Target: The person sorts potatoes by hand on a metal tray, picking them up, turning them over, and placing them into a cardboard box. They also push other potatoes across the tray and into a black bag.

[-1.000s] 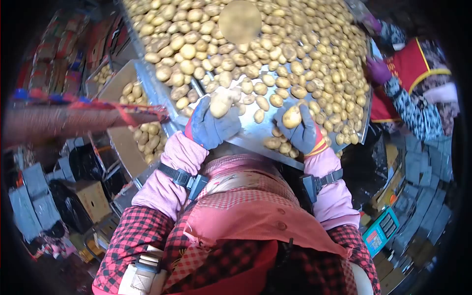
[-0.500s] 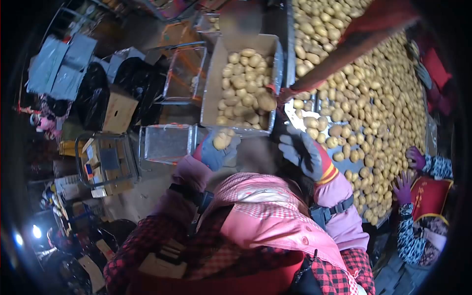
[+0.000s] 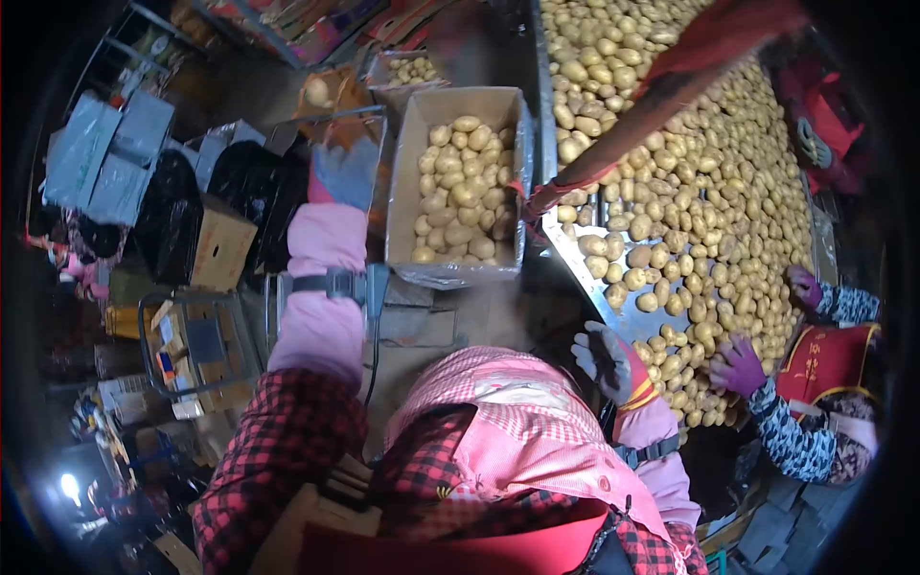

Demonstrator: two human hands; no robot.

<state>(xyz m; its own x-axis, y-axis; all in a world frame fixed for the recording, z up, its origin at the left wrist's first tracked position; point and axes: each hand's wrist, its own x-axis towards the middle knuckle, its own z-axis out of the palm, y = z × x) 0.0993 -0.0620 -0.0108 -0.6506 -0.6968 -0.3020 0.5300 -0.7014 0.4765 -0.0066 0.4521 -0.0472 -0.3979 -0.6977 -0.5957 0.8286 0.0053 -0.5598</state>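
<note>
My left hand [image 3: 345,174], in a blue-grey glove, reaches out over the boxes left of the large carton, its fingers extended and holding nothing. Beyond the fingertips a single potato [image 3: 318,92] shows against an orange-lined box [image 3: 347,88]. The large cardboard carton [image 3: 407,182], lined with clear plastic, stands in front of me with many potatoes [image 3: 467,192] inside. Near the lower edge of the sorting table [image 3: 613,311], my right hand [image 3: 613,362] hangs open in a grey glove with a red and yellow cuff, its fingers apart, close to loose potatoes [image 3: 661,359].
A red-wrapped bar [image 3: 613,144] slants across the potato-covered table. At the right, a co-worker's purple-gloved hands [image 3: 738,366] are at the potatoes; another person [image 3: 829,125] stands farther up. A metal cart [image 3: 206,335], black bags [image 3: 172,206] and cartons [image 3: 222,244] stand at left.
My left hand has swung forward and left from below the carton and let go of its potato. My right hand has drawn back toward my body, away from the carton's corner.
</note>
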